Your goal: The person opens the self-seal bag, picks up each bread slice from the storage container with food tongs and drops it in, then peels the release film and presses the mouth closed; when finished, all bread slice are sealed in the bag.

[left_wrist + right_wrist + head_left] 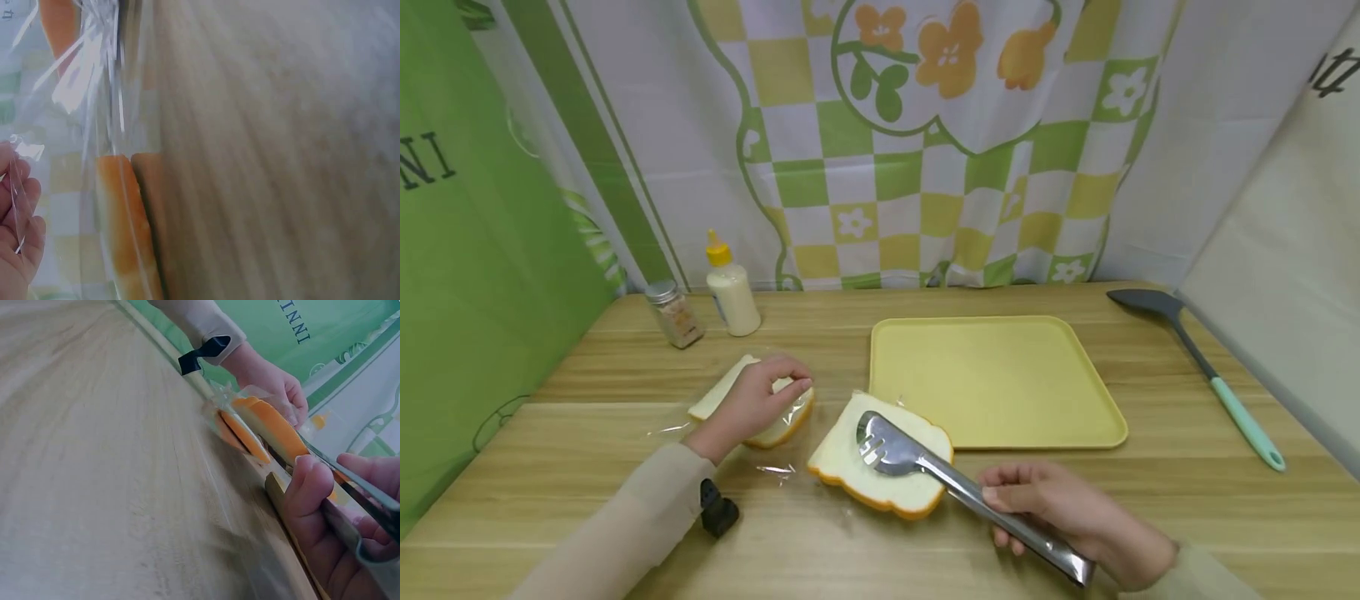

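Note:
Metal tongs (970,492) with a slotted head grip a white bread slice (838,446) with an orange-brown crust, tilted above the table left of my right hand (1060,508). That hand holds the tongs around their arms, as the right wrist view also shows. My left hand (760,400) pinches clear plastic wrap (81,87) over a second bread slice (722,393), which lies on the table and is partly hidden by the hand. In the right wrist view, the slice in the tongs (275,425) stands near the wrapped bread (250,444).
A yellow tray (1000,383) lies right of the slices. Behind the left hand stand a yellow-capped squeeze bottle (735,300) and a small jar (676,317) with a metal lid. A black spatula (1195,346) with a mint handle lies at the right.

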{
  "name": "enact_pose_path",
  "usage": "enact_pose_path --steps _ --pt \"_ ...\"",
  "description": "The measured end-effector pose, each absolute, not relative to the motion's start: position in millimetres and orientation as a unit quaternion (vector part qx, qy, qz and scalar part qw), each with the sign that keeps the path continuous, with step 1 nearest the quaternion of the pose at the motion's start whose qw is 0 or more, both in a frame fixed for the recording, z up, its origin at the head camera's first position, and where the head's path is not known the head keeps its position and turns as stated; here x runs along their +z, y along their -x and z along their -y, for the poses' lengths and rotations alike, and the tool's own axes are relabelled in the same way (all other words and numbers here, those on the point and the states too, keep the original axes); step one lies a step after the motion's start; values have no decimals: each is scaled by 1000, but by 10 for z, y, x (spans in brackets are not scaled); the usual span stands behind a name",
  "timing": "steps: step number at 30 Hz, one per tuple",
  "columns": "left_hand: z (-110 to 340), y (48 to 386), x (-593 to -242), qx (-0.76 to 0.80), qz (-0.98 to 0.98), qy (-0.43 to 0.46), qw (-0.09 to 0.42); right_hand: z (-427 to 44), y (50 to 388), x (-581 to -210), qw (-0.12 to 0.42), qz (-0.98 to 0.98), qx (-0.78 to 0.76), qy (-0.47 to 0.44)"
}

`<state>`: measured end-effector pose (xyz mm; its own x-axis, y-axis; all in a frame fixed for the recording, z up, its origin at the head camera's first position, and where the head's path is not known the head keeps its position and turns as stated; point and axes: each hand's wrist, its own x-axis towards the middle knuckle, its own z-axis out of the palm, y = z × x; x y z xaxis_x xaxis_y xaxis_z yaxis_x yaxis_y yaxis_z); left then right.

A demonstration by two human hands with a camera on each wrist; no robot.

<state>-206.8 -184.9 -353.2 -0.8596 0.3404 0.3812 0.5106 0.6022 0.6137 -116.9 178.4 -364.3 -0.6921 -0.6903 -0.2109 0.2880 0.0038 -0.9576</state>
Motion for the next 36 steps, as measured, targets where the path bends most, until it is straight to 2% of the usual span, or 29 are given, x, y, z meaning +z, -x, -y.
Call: enact_pose_path --steps 15,22,28,32,36 --pt "1866 2044 -3507 -391 884 215 137 -1608 1359 -3602 350 -643 -666 144" --pt "1882 2051 -3505 -396 885 206 137 -1670 1387 -3560 320 -660 -665 138" --pt "1837 2062 -3485 -411 875 211 144 -1580 1366 -3543 347 -643 -666 147" --pt "1808 2049 -3478 -413 869 219 162 -1535 1386 -3536 339 -641 -676 134" --pt "1790 2037 -3468 -424 868 213 146 -1485 1385 -3551 345 -633 -681 126"
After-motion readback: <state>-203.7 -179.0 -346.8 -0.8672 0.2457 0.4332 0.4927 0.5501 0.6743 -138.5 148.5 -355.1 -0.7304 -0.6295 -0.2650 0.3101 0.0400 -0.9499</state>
